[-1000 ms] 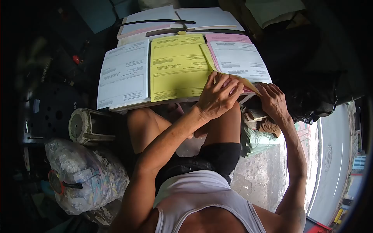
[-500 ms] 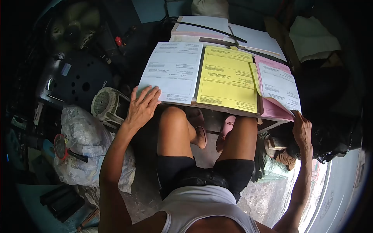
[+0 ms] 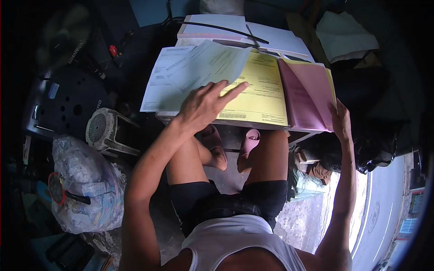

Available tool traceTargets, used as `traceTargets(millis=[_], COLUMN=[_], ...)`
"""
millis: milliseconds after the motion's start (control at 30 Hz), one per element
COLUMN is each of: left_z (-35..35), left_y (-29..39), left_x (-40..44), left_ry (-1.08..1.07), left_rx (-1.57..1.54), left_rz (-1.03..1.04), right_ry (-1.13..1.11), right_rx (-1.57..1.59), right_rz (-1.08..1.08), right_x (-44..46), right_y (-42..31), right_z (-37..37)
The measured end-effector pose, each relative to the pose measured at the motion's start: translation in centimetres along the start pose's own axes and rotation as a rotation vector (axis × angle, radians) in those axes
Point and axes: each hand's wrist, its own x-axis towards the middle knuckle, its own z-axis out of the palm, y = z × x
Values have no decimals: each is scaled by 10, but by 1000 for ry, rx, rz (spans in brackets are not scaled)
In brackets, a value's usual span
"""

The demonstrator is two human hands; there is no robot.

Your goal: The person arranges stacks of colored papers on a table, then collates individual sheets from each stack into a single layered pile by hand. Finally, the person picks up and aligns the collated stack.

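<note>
A white printed sheet (image 3: pixel 212 63) lies lifted and slanted over the white form stack (image 3: pixel 158 86), its right part reaching over the yellow forms (image 3: pixel 262 99). My left hand (image 3: pixel 204 103) is at the sheet's lower edge with its fingers apart; whether it grips the sheet is hidden. At the right, my right hand (image 3: pixel 340 119) is closed on the right edge of the pink sheets (image 3: pixel 312 90), which are bent up and folded over with a yellow edge showing beside them. More pink paper lies flat beneath, next to the yellow forms.
Blank white paper stacks (image 3: pixel 275 38) and a black strip (image 3: pixel 221 31) lie at the table's back. A stool (image 3: pixel 101 128) and a filled plastic bag (image 3: pixel 86 185) stand at the left. Black plastic (image 3: pixel 375 140) is at the right, a fan (image 3: pixel 68 36) at the upper left.
My left hand has moved right from the white stack's lower left corner, and a white sheet now slants across. The sheets at my right hand are lifted and turned, showing pink. The view has shifted.
</note>
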Motion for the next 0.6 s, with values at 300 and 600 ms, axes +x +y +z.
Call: traceTargets(millis=[300, 600], left_z=[48, 44], left_y=[45, 66], left_x=[17, -15], left_ry=[-509, -184], left_rx=[-32, 70], left_rz=[104, 181], right_ry=[84, -189], right_rx=[32, -301], right_rz=[1, -408], right_x=[64, 56], right_y=[-55, -117], right_z=[37, 91])
